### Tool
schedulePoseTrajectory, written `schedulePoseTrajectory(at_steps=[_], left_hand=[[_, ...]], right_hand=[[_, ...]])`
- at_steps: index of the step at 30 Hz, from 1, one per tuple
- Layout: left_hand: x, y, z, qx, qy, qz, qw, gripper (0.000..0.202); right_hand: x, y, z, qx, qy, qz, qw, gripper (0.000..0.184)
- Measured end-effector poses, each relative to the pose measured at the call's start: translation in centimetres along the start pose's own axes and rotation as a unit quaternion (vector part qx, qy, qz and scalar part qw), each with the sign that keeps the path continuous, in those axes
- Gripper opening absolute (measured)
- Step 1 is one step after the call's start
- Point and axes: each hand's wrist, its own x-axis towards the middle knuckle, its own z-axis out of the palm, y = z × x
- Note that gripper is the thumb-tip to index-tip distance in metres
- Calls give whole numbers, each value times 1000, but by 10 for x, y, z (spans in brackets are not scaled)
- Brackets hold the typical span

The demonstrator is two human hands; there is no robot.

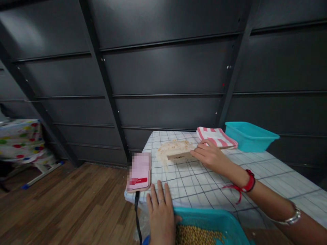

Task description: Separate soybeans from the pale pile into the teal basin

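White checked cloth (pixel 190 185) fronts dark wall (pixel 166 73); right grip (pixel 208 154) pinches strip (pixel 179 156), left grip (pixel 162 216) splayed.

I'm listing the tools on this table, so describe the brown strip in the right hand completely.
The brown strip is narrow and straight-edged, looks like cardboard or thin wood, and bears small dark markings. It lies roughly crosswise over the checked cloth, its broad face towards the camera, beside the pale crumbs. The right hand grips and hides its right end; its left end is free. Whether its lower edge touches the cloth is unclear.
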Motion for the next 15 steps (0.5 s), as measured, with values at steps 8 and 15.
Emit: schedulePoseTrajectory(at_steps=[8, 15], left_hand=[[-2, 0, 7, 12, -4, -3, 1000, 90], [0, 0, 4, 5, -24, -2, 1000, 88]], right_hand=[[0, 15, -10, -49, 54, 54, 996, 28], [9, 4, 20, -22, 51, 42, 998, 28]])
